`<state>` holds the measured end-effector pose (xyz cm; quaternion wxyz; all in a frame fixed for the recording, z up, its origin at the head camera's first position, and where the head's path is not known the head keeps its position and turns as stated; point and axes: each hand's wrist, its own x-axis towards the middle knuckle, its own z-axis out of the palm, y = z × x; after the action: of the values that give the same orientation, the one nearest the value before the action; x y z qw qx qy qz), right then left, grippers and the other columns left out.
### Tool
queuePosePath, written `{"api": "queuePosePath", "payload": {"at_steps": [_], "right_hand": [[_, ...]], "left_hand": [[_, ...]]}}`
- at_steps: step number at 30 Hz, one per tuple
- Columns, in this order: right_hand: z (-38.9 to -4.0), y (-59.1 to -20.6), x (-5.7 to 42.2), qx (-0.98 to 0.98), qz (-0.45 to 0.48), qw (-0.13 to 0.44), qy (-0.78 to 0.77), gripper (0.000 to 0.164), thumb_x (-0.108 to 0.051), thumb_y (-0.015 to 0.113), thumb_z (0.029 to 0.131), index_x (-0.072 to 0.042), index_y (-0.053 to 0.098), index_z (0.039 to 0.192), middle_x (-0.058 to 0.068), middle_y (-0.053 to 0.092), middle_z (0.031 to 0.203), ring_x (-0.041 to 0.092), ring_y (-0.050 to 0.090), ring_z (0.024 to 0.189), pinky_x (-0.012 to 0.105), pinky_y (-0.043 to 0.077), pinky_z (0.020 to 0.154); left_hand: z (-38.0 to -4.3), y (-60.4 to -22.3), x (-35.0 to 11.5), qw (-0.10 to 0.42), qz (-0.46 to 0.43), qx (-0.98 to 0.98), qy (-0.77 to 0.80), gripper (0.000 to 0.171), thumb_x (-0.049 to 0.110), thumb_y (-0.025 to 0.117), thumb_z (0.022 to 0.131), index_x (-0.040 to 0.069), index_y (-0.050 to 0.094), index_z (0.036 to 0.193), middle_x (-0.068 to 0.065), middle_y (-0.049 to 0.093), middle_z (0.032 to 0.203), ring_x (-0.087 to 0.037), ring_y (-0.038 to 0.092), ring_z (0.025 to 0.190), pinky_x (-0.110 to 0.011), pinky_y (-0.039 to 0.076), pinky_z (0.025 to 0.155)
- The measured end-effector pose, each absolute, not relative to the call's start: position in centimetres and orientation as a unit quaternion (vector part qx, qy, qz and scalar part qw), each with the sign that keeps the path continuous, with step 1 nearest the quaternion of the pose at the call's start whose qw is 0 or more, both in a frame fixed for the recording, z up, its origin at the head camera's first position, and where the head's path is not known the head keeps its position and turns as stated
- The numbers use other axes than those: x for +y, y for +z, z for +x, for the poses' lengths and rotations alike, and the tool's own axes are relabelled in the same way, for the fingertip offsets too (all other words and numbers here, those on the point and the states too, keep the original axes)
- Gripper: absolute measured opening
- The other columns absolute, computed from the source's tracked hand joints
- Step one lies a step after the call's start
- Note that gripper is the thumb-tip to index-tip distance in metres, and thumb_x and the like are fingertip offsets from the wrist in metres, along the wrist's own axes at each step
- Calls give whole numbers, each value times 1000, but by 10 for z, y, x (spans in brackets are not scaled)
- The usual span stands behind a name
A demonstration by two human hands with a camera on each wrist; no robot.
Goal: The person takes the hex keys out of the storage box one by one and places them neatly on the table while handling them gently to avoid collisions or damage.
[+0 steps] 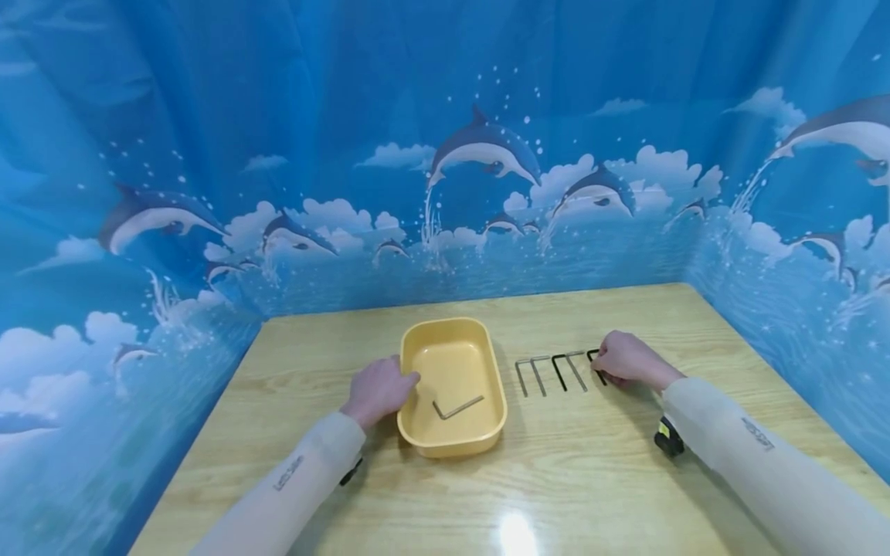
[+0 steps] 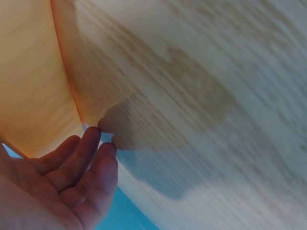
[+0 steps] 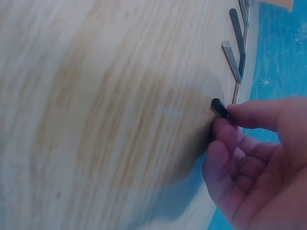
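My left hand (image 1: 378, 390) holds the left side of a yellow plastic tray (image 1: 494, 371), its thumb over the rim. In the left wrist view the other fingers (image 2: 88, 143) lie along the tray's outer wall. One silver hex key (image 1: 462, 407) lies inside the tray. On the right, my right hand (image 1: 629, 359) pinches a black hex key (image 3: 218, 107) between thumb and fingers, close over the table. It is at the right end of a row, beside a silver hex key (image 1: 575, 374) and another black hex key (image 1: 559, 374).
Two more silver hex keys, the outermost one (image 1: 521, 380) nearest the tray, make up the left part of the row. A wooden table (image 1: 591, 494) bears everything. Blue dolphin-print curtains (image 1: 348, 193) stand along its back and sides.
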<state>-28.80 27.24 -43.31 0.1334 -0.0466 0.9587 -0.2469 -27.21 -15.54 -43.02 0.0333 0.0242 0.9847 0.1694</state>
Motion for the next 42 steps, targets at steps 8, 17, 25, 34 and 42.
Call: {"api": "queuePosePath", "payload": {"at_steps": [8,17,25,34,42], "right_hand": [[-294,-435,268,958,-52,139,-247,42,-18,61,93,-15,51,52,-6,43,43,11,40,40,30,44,55],[-291,-435,268,960,-56,136,-236,42,-18,60,93,-15,52,52,-7,42,43,10,39,40,30,43,56],[-288,-436,271,964,-62,125,-226,42,-20,61,92,-15,52,52,-6,44,43,10,41,40,30,43,57],[-284,-421,266,976,-66,102,-183,50,-30,60,97,-20,42,50,-8,31,45,8,29,42,28,35,50],[-281,-378,217,969,-123,117,-180,46,-23,61,96,-21,39,55,-8,26,49,8,22,45,28,33,52]], "left_hand": [[-271,-429,-161,36,21,985,169,37,42,53,96,9,67,105,-5,64,83,-22,59,75,-37,45,64],[-272,-433,-160,33,17,985,169,34,43,54,95,12,66,99,-4,62,81,-22,58,74,-37,45,63],[-271,-434,-156,32,12,984,177,37,43,55,94,10,68,105,-5,65,85,-22,58,75,-38,46,65],[-272,-433,-154,36,15,983,177,38,44,53,95,12,68,109,-4,66,88,-21,59,76,-38,47,66],[-271,-434,-155,34,13,983,177,37,43,54,95,12,68,109,-4,66,87,-21,60,75,-37,47,65]]}}
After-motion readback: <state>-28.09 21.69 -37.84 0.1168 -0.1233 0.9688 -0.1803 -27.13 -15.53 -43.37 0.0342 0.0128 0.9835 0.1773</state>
